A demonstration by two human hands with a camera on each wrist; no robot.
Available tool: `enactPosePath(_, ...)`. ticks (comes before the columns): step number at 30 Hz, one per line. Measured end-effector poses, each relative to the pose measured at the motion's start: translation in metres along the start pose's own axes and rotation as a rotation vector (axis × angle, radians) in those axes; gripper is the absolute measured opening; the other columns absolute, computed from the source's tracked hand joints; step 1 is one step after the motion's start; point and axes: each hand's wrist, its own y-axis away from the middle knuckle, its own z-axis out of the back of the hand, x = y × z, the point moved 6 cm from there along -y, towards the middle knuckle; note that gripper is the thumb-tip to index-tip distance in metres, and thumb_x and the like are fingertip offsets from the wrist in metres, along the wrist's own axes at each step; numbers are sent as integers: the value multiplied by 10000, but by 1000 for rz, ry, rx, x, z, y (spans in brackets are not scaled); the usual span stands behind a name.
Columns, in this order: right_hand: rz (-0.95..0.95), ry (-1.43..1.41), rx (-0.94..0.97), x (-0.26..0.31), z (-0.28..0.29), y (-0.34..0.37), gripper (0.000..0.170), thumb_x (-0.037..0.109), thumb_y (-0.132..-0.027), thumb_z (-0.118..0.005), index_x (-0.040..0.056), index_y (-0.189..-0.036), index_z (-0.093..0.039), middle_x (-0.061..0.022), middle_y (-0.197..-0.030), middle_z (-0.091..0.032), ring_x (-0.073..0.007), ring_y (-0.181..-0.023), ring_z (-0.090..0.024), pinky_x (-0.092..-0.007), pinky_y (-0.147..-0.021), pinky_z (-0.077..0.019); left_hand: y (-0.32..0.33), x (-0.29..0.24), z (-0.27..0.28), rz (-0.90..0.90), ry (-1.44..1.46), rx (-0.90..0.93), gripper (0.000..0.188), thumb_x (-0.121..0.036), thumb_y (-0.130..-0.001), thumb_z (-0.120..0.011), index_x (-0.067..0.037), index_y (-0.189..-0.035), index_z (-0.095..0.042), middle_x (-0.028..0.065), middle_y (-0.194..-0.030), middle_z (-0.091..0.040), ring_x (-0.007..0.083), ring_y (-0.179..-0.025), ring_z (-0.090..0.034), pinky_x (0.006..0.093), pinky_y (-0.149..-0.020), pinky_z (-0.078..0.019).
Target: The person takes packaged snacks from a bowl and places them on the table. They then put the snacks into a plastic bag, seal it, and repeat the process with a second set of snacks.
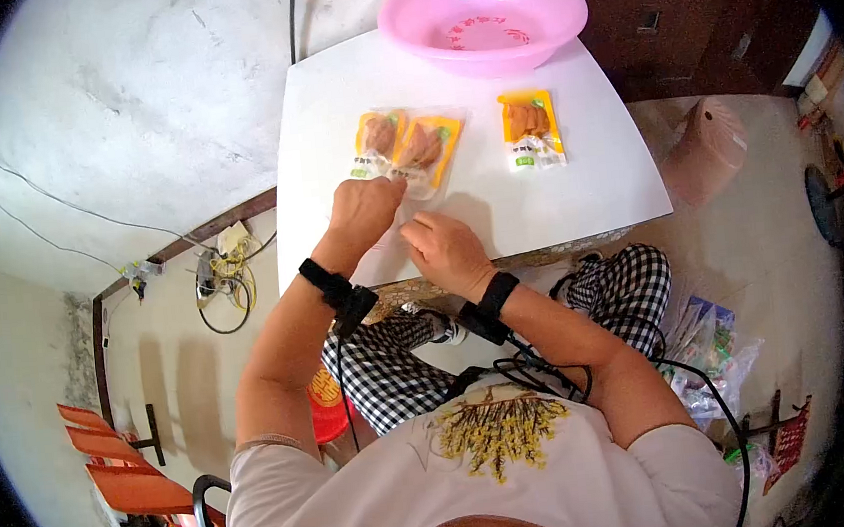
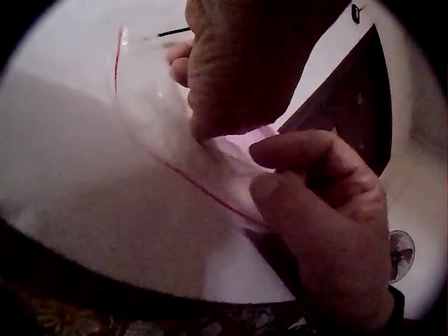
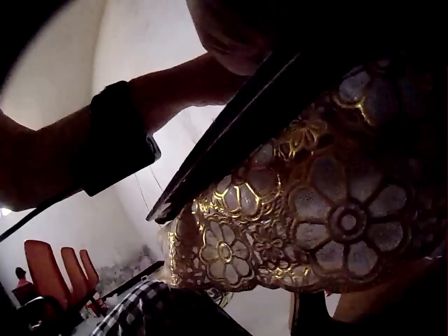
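Note:
A clear plastic bag [image 2: 150, 129] with a red line along its mouth lies on the white table. In the head view, two yellow-edged food packets [image 1: 422, 145] of brown meat-like pieces lie side by side within the clear plastic. My left hand [image 1: 367, 208] is curled over the bag just below the packets, gripping its plastic. To its right, my right hand [image 1: 449, 254] pinches the bag's edge by the red line between thumb and forefinger [image 2: 308, 150]. A third similar packet [image 1: 531, 130] lies apart on the right. The table's edge and its gold flowered cover hide the bag in the right wrist view.
A pink basin [image 1: 484, 57] stands at the table's [image 1: 586, 184] far edge. Lace-like gold trim [image 3: 308, 210] hangs below the near edge. Black cables [image 1: 552, 368] run over the lap. On the floor at right are a pinkish roll [image 1: 708, 148] and plastic bags [image 1: 706, 359].

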Motion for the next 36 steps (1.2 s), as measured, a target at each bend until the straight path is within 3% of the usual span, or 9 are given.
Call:
enactPosePath(5, 8, -10, 98, -8, -12, 7, 85, 120, -790, -534, 53, -805, -585, -138, -807, -561, -339, -797, -584, -467, -706, -475, -18, -5, 30, 16, 86, 126, 194, -120, -807, -580, -104, -991, -636, 150, -921, -637, 336, -845, -643, 451, -697, -518)
enactPosePath(11, 6, -118, 154, -11, -15, 7, 124, 155, -773, -556, 58, -832, -607, -148, -818, -581, -353, -836, -595, -459, -734, -477, -92, -73, 41, -18, 372, 120, 581, -321, -868, -601, 18, -1309, -433, 232, -1034, -613, 394, -1001, -589, 450, -831, -495)
enactPosePath(14, -180, -767, -31, -36, -49, 24, 178, 190, -820, -591, 63, -941, -618, -138, -942, -637, -318, -911, -611, -421, -812, -483, -115, -105, 26, 99, 485, 188, 831, -426, -832, -641, 94, -1374, -287, 260, -1100, -592, 403, -1054, -564, 434, -891, -472)
enactPosePath(17, -270, -466, 132, -35, -37, 34, 365, 321, -865, -599, 83, -1140, -571, -159, -1099, -625, -309, -1068, -575, -421, -917, -454, -132, -131, 37, 16, 343, 45, 933, -436, -790, -679, 81, -1408, -210, 259, -1133, -580, 407, -1079, -550, 432, -906, -461)
enactPosePath(22, -327, -350, 345, -39, -46, 43, 533, 358, -873, -582, 92, -1318, -455, -204, -1330, -473, -342, -1234, -455, -421, -1023, -379, -149, -134, 16, 199, 552, 26, 897, -322, -745, -736, 70, -1395, -259, 239, -1118, -596, 413, -1052, -562, 425, -897, -472)
enactPosePath(25, -172, -311, 145, -51, -71, 54, 644, 326, -846, -622, 77, -1387, -377, -219, -1395, -397, -348, -1282, -400, -415, -1060, -348, -147, -122, -2, 222, 736, -68, 758, -239, -743, -739, 53, -1343, -379, 215, -1059, -632, 354, -972, -611, 395, -856, -496)
enactPosePath(29, -39, -410, 0, -35, -32, 38, 386, 201, -839, -602, 42, -1178, -507, -176, -1160, -552, -337, -1099, -518, -409, -942, -416, -113, -97, 14, 223, 1169, -61, 563, -164, -735, -695, 44, -1231, -528, 245, -996, -657, 306, -858, -673, 385, -768, -529)
enactPosePath(33, 13, 239, 239, -27, -39, 12, 215, 225, -811, -586, 76, -964, -605, -169, -884, -637, -366, -853, -603, -450, -737, -479, -29, -55, 52, 346, 1668, -237, 352, -37, -818, -624, 50, -1157, -580, 125, -1009, -672, 210, -826, -657, 320, -733, -537)
enactPosePath(36, -162, 173, 274, -13, -17, 1, 197, 166, -859, -495, 35, -775, -616, -176, -776, -609, -347, -745, -602, -448, -682, -499, 56, -8, 56, 504, 1867, -421, 290, 7, -850, -580, 35, -1138, -571, 116, -1046, -643, 188, -897, -646, 323, -791, -536)
